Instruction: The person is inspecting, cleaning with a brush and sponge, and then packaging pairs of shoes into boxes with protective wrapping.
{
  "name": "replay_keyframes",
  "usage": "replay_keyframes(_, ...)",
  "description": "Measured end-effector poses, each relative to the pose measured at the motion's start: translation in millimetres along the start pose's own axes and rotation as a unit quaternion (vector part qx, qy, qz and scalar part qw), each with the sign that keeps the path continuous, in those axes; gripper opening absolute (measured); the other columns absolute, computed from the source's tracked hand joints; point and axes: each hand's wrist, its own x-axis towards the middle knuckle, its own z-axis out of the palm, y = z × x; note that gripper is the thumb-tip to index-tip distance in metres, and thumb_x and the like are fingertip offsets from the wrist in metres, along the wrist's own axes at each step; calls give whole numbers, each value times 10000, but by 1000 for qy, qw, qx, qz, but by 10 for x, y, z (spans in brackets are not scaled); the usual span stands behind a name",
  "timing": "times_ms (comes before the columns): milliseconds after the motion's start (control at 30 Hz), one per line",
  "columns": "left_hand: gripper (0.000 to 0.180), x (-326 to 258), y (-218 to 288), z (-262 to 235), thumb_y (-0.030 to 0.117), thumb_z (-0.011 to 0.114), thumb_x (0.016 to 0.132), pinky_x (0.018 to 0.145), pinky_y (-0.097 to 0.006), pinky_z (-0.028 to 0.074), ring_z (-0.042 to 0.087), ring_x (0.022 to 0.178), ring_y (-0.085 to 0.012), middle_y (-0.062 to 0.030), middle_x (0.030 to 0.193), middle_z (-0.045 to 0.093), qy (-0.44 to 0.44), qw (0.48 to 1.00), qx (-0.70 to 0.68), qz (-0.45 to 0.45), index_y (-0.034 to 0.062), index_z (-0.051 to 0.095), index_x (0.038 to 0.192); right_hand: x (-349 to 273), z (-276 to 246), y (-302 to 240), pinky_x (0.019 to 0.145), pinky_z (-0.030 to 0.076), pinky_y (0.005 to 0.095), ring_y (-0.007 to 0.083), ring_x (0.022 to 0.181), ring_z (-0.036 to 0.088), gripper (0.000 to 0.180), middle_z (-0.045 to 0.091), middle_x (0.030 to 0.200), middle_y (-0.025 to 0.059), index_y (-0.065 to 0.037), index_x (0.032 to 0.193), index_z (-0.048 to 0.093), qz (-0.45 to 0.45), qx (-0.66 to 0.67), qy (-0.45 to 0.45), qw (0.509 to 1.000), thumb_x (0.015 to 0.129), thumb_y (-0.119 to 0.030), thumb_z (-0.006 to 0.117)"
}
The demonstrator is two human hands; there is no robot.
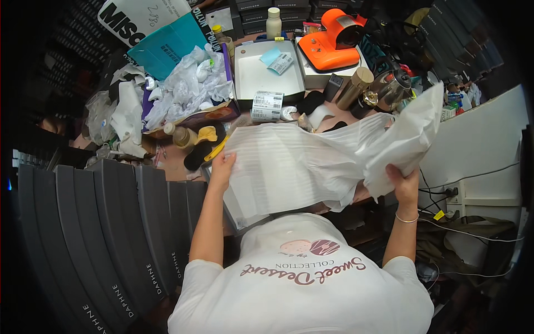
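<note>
A thin, white, creased sheet of wrapping paper (295,161) is stretched between my two hands over the front of the table. My left hand (223,167) pinches its left edge. On the other side my right hand (403,181) grips the bunched end, which stands up above that hand in a folded, crumpled flap. Partly under the sheet, beside my left forearm, lies a flat pale box or tray (239,214), mostly hidden. Just beyond my left hand is a yellow-handled tool (216,149), perhaps a cutter, its far part unclear.
Tall stacks of dark grey boxes (119,222) stand at my left. Behind are a box of crumpled plastic (192,83), a shallow white tray (253,72) with labels, a label roll (267,106), an orange machine (332,47) and a metal kettle (391,86). Cables (473,225) run at right.
</note>
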Motion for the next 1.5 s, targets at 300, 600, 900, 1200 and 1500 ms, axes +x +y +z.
replay_keyframes(300,211,-604,212,-220,184,593,918,604,-202,412,509,669,-39,32,765,602,-29,989,145,3,-3,653,996,-168,1963,1548,925,429,405,374,1044,565,705,579,1133,236,-11,1343,403,49,-272,-306,911,731,-230,679)
replay_keyframes(600,172,-1047,-69,149,148,609,925,639,-184,398,484,707,-31,34,796,584,47,997,60,-13,-7,642,991,-219,2199,2578,1034,343,399,380,1215,439,748,463,1294,256,25,1374,332,-29,-273,-363,890,740,-235,631)
replay_keyframes(900,223,-560,-83,-151,188,567,945,724,-220,461,571,794,-59,-16,916,646,177,984,-6,5,-5,615,1046,378,1977,1214,960,417,338,216,1138,519,634,537,1235,152,16,1323,405,134,-23,-308,941,783,-171,680)
replay_keyframes(1200,231,-482,337,-432,144,568,928,675,-210,461,585,763,-64,-41,913,659,121,992,7,-43,-28,600,1081,314,1917,1131,919,448,375,272,1101,564,637,575,1188,199,25,1291,433,68,-113,-299,945,754,-205,688)
replay_keyframes(1500,246,-701,177,-452,125,596,903,683,-206,453,568,762,-53,-15,885,646,33,991,64,-116,-39,607,1086,-130,2019,1877,916,450,431,416,1060,549,620,555,1131,301,52,1230,478,16,-328,-360,873,733,-268,669)
